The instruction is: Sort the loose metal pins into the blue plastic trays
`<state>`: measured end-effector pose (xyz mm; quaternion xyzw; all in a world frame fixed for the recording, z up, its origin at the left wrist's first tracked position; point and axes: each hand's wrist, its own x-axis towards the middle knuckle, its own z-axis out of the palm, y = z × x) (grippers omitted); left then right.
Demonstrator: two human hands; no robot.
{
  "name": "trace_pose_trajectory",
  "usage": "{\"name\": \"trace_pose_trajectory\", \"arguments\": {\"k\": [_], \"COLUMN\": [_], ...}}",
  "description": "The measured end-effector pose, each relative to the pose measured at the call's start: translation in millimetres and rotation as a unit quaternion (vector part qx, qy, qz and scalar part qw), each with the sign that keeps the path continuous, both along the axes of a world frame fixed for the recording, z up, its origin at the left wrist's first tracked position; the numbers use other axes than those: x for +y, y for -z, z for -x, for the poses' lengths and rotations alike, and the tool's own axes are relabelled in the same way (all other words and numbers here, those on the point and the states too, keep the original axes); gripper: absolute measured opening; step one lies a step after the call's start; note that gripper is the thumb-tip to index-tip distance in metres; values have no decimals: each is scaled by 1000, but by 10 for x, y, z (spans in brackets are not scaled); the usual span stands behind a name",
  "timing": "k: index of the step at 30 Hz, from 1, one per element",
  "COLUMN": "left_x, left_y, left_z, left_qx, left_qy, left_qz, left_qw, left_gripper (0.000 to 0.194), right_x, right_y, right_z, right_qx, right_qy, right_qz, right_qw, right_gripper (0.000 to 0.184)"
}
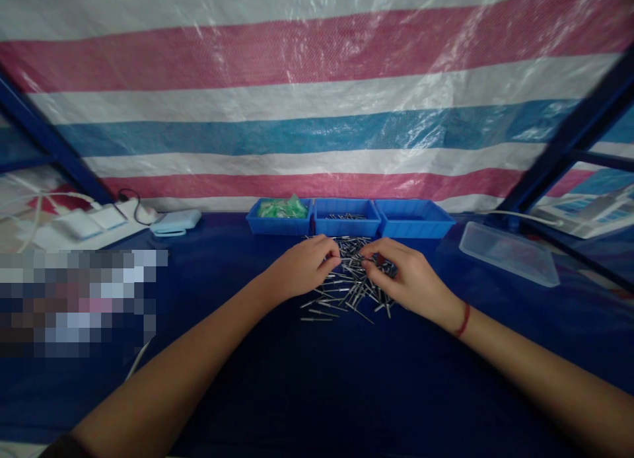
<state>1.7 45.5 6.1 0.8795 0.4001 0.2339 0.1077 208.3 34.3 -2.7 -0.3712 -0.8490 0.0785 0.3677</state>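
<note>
Rear: striped plastic sheeting, red, white, blue; creased, glossy. Dark-blue frame posts either side. Dark-blue tabletop below.

Silvery rivets, navy table, brighter blue bins, green bag, striped sheet (red, white and blue).

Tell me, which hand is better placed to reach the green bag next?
Probably the left hand: it is nearer the green bag, while the right hand is farther off, at the pins' right side.
</note>
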Motion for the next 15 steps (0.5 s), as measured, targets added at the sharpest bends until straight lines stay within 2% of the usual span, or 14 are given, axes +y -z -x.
{"name": "trace_pose_trajectory", "arguments": {"k": [3, 6, 12, 15], "left_x": [-65, -147, -221, -216], "left_y": [-1, 32, 79, 79], "left_z": [-115, -233, -315, -315], "left_qx": [-107, -171, -214, -217], "left_qy": [-21, -45, -55, -58], "left_qz": [24, 21, 14, 19], "left_qw": [994, 984, 975, 974], "left_gripper": [8, 8, 8, 11], "right_x": [-31, -58, -107, -117], "right_y": [6, 10, 16, 17], "right_z": [57, 97, 110, 106], "right_qx": [61, 118, 202, 211], "right_qy": [9, 10, -14, -12], "right_qz": [40, 76, 139, 141], "right_qw": [997, 990, 969, 967], "right_gripper": [11, 14, 17, 15]}}
